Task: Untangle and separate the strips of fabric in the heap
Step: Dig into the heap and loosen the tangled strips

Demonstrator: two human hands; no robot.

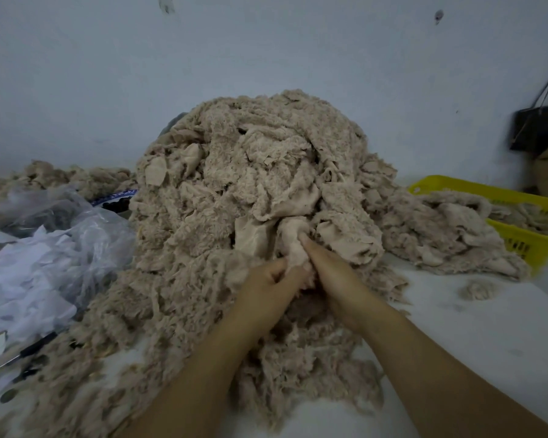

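Background: pale bluish wall at the far side, with a white table [475, 330] running from it toward you.
Heap [253, 184]: a tall beige mound at the centre of the table, spilling toward you and to the right, up to a yellow basket [456, 184].
Texture: fuzzy, curly pile on one face and smooth flat backing on the other, with ragged, fraying edges.
Handling: expect it to be soft, limp and light. The fluff probably clings, so strips will likely drag their neighbours along.
Left hand [266, 282]: your fingers are curled and pinch the near end of one strip [293, 241] at the front of the mound.
Right hand [332, 273]: it grips the same strip just beside the left, forefinger laid along it. The other fingers are hidden.
Where to hold: grip the smooth backing near a free end, not the loose fluff, which would probably tear away.
Surroundings: crumpled clear plastic bags [45, 248] at left, and a dark bag [538, 128] hanging far right.
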